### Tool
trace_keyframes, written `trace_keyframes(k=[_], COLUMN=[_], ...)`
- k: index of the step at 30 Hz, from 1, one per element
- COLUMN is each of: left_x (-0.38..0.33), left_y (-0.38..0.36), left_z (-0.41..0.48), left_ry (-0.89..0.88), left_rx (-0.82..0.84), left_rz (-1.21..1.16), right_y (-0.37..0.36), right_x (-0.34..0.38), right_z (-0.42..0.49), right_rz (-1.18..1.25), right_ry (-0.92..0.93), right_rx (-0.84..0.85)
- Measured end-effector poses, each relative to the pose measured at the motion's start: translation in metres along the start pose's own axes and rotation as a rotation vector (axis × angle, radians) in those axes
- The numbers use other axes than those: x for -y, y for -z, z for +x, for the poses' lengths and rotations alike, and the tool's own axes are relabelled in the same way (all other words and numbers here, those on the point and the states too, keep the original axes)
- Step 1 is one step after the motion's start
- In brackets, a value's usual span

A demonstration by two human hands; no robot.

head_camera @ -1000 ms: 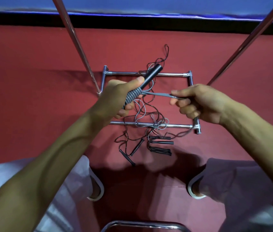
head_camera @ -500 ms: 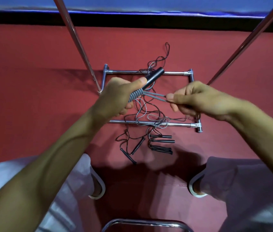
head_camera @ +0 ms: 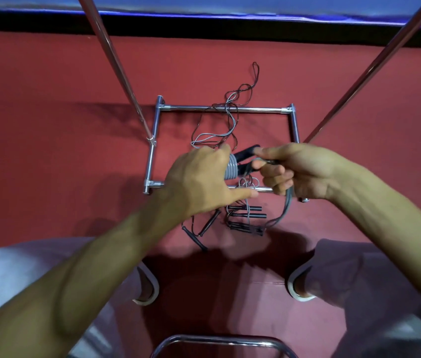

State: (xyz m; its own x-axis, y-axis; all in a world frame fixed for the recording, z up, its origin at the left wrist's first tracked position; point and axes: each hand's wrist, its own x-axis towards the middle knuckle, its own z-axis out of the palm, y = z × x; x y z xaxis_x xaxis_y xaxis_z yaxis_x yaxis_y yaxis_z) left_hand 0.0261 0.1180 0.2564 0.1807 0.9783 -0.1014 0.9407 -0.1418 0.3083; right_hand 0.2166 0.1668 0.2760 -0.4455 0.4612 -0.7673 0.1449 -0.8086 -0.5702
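Observation:
My left hand (head_camera: 199, 179) grips a pair of black jump-rope handles (head_camera: 245, 160) with grey cord (head_camera: 231, 167) coiled round them; its thumb points right. My right hand (head_camera: 289, 169) pinches the loose end of that grey cord just right of the handles, and a loop of it (head_camera: 283, 213) hangs down below the hand. Both hands are held above the red floor, close together. Most of the handles is hidden behind my left hand.
On the red floor (head_camera: 49, 151) lies a chrome tube frame (head_camera: 226, 109) with thin cords (head_camera: 230, 120) tangled over it and several black handles (head_camera: 245, 215) near its front bar. Two chrome poles (head_camera: 116, 68) (head_camera: 374, 63) slant up. My knees and shoes (head_camera: 150, 288) flank a chrome chair rail (head_camera: 219, 341).
Both hands dropped lower in view. My left hand turned palm-down over the handles, and my right hand carried the cord round, leaving a loop hanging below it.

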Motion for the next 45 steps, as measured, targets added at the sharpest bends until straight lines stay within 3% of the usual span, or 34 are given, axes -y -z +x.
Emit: trace_keyframes(k=[3,6,9,11,14,16,22,25,33,35,38,41,45], left_x=[-0.005,-0.002,0.002,0.007,0.01,0.01,0.011,0.011,0.015,0.014,0.018,0.018,0.02], left_y=[-0.012,-0.008,0.002,0.008,0.018,0.025,0.043,0.047,0.047,0.042,0.029,0.025,0.024], left_z=[-0.001,-0.001,0.003,0.005,0.005,0.003,-0.002,-0.004,-0.004,-0.004,-0.002,-0.002,0.0], left_ry=[-0.02,-0.018,-0.039,-0.034,-0.007,0.025,-0.115,-0.142,-0.156,-0.133,-0.136,-0.142,-0.221], left_rx=[0.0,0.027,0.11,0.238,0.512,0.671,0.824,0.776,0.406,0.204,-0.073,-0.086,-0.16], left_rz=[-0.063,-0.097,-0.179,-0.42,-0.79,-0.893,-1.121,-1.207,-1.173,-1.018,-0.563,-0.383,-0.333], right_y=[-0.008,-0.001,0.018,0.024,0.029,0.03,0.028,0.019,-0.003,-0.007,-0.006,-0.004,-0.004], right_x=[-0.004,0.0,0.014,0.024,0.027,0.026,0.024,0.017,0.006,0.0,-0.014,-0.02,-0.012], right_z=[0.001,0.0,-0.007,-0.013,-0.015,-0.014,-0.012,-0.009,0.008,0.016,0.028,0.029,0.029], right_rz=[-0.104,-0.227,-0.655,-0.803,-0.802,-0.777,-0.674,-0.611,-0.28,-0.156,0.037,0.125,-0.015], right_ry=[0.02,0.067,0.318,0.428,0.542,0.624,0.688,0.68,0.4,0.284,0.099,0.011,0.069], right_rx=[0.082,0.051,0.047,0.102,0.1,0.112,0.274,0.271,0.222,0.228,0.267,0.342,0.273])
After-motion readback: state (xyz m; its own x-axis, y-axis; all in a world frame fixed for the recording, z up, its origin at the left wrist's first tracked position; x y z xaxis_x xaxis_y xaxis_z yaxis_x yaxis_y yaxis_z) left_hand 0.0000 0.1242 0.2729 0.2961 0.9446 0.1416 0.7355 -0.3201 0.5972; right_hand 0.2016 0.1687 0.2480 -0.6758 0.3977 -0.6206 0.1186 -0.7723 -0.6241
